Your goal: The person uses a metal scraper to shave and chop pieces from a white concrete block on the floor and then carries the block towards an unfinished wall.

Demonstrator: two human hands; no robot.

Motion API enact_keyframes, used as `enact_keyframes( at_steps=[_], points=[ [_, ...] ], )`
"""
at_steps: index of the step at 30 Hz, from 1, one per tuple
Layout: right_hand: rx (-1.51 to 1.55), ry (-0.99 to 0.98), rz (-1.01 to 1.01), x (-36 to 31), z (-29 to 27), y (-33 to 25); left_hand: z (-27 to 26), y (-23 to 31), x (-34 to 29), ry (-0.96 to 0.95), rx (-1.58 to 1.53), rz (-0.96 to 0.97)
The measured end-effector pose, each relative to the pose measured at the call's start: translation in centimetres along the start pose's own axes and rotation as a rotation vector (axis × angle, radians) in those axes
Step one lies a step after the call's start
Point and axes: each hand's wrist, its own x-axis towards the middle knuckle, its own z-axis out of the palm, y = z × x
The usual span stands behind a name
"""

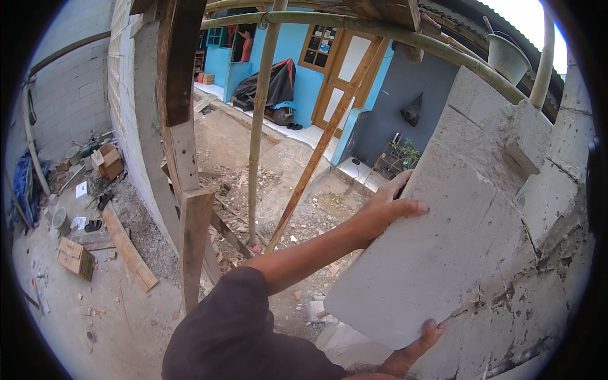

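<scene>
A large pale grey concrete block [437, 247] lies tilted against the rough wall [538, 304] on the right. My left hand [396, 206] grips its left edge, the thumb on the broad face and the other fingers curled behind. At the block's lower edge is my right hand [418, 348], its thumb pressed up against the face; its other fingers are mostly hidden. Above the block, more grey blockwork [494, 120] carries a lump of mortar or broken block [525, 139].
A bucket [506, 60] stands on top at the upper right. Bamboo poles [259, 126] and a slanting timber [329, 139] rise beside my left arm. Wooden posts [180, 152] stand further left. Rubble, cardboard boxes [76, 258] and a plank [126, 247] lie far below. Another person [246, 47] is in the distance.
</scene>
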Motion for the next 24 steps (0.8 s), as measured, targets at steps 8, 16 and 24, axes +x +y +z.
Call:
enact_keyframes(
  at_steps=[8, 16, 24],
  points=[
    [0.163, 0.132, -0.054, 4.9, 1.7, 2.4, -0.5, 4.0, 8.4, -0.237, 0.211, 0.056],
    [0.128, 0.258, -0.178, 8.2, 3.4, -0.2, -3.2, -4.4, 0.3, -0.118, 0.340, -0.024],
    [0.152, 0.075, -0.319, 12.0, 2.9, -3.2, -0.8, -3.3, 2.4, -0.027, -0.025, 0.007]
  ],
)
